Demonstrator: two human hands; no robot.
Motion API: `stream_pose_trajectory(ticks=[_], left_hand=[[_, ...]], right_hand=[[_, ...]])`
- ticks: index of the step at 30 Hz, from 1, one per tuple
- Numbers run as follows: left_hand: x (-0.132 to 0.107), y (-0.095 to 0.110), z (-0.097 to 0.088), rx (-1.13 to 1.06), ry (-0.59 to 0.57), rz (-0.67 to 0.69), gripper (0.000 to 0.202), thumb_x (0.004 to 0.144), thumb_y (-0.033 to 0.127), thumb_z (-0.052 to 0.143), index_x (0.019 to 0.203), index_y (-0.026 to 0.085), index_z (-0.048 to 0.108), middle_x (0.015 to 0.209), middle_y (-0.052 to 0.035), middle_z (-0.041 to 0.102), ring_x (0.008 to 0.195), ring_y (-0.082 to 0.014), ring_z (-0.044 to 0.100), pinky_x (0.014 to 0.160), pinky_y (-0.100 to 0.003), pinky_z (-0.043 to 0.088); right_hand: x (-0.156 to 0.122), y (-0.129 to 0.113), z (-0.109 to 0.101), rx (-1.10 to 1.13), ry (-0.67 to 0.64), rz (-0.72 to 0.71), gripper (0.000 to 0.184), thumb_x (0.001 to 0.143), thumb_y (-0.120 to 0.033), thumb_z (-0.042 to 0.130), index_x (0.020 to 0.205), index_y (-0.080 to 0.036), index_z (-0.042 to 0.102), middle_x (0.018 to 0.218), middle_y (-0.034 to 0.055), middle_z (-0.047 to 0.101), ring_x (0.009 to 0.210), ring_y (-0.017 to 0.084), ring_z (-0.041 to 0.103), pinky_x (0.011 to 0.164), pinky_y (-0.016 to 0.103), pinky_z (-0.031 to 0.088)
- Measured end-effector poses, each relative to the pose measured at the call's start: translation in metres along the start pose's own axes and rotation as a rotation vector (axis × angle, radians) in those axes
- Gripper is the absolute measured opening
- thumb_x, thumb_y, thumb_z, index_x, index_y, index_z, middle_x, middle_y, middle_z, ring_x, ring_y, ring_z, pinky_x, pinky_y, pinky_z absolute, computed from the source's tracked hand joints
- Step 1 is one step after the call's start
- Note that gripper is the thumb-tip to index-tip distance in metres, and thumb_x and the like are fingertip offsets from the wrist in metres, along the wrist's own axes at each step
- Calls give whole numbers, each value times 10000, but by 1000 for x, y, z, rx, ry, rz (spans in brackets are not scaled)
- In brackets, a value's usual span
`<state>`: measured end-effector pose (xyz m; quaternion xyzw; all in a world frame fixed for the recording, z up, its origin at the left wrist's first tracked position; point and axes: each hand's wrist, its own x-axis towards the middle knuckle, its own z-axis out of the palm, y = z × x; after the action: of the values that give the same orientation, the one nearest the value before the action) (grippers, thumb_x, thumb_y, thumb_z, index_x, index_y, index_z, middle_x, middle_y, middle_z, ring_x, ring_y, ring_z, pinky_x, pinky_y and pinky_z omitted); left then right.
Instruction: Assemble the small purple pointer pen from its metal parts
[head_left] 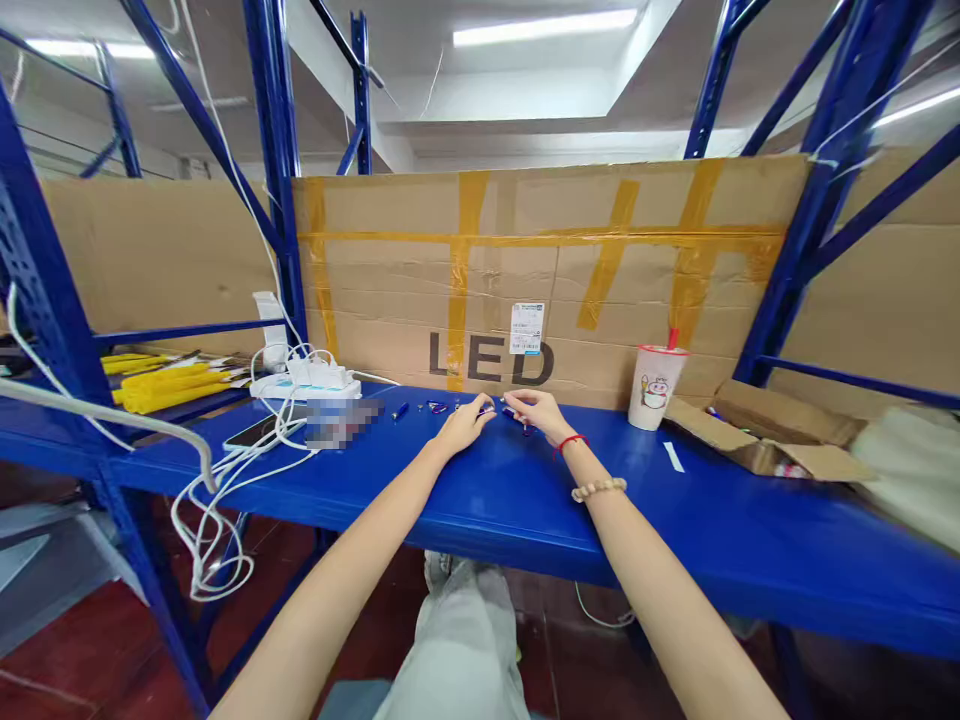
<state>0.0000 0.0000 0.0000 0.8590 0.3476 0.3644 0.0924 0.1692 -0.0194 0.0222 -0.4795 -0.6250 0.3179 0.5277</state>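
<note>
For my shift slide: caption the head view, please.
Left hand and right hand hold small parts at a blue table before LED-marked cardboard, cup to the right.

One head-worn camera is looking forward and down from head height, near and above the flat, glossy blue worktop (pixel 510 500), and squarely facing the upright, yellow-taped brown cardboard sheet (pixel 540 270) behind it.

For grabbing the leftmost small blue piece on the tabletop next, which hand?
Left, probably. The left hand is nearer the blue piece; the right hand sits farther over, with the left in between. Can't tell if either is free.
</note>
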Motion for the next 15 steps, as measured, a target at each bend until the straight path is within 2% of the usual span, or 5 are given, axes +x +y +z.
stream_pose_trajectory(ticks=[5, 15], left_hand=[[1, -1, -1, 2, -3, -5, 228, 889, 348, 375, 1044, 204, 462, 808, -20, 599, 770, -171, 580, 710, -259, 415], [0, 4, -4, -2, -13, 0, 260, 903, 377, 335, 1031, 211, 489, 689, 8, 563, 694, -147, 563, 696, -243, 409]], right_hand=[[-4, -3, 2, -1, -43, 2, 448, 583, -411, 707, 876, -76, 658, 719, 55, 606, 482, 32, 472, 392, 125, 337], [-5, -4, 1, 8, -17, 14, 453, 568, -410, 721, 873, -79, 669, 699, 56, 608, 484, 32, 464, 400, 128, 342]])
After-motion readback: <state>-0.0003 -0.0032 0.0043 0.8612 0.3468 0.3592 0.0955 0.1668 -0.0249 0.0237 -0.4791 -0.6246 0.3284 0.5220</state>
